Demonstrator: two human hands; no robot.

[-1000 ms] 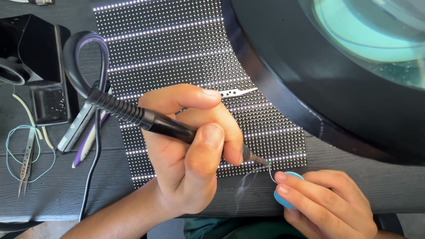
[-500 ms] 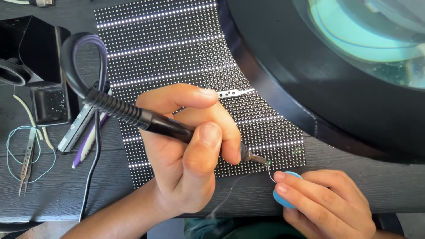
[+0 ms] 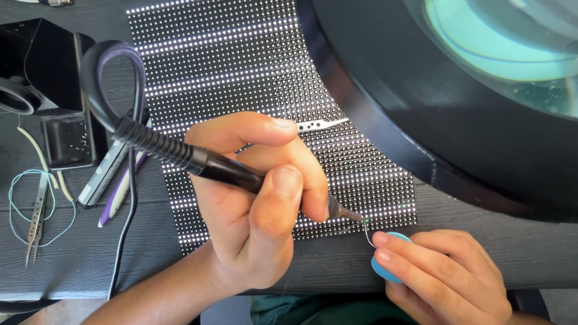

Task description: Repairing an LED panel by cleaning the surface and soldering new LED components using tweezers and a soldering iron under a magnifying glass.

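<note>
My left hand (image 3: 241, 241) grips a black soldering iron (image 3: 223, 171) like a pen. Its tip (image 3: 352, 215) touches the lower right corner of a black LED dot panel (image 3: 229, 66) lying flat on the dark bench. My right hand (image 3: 445, 271) pinches a small blue solder spool (image 3: 385, 272) just below that corner. A thin solder wire (image 3: 367, 235) curves up from the spool to the iron's tip. A small metal tweezer tip (image 3: 322, 124) lies on the panel above my left fingers.
A large round magnifier lamp with a black rim (image 3: 421, 120) and greenish lens (image 3: 512, 42) overhangs the upper right. To the left are the iron's looped cable (image 3: 123, 229), pens (image 3: 111, 174), a black box (image 3: 66, 138), tweezers (image 3: 36, 216) and a teal wire loop (image 3: 15, 198).
A faint wisp of smoke below the iron's tip has faded. Both hands and the iron stay almost in place at the panel's corner.
</note>
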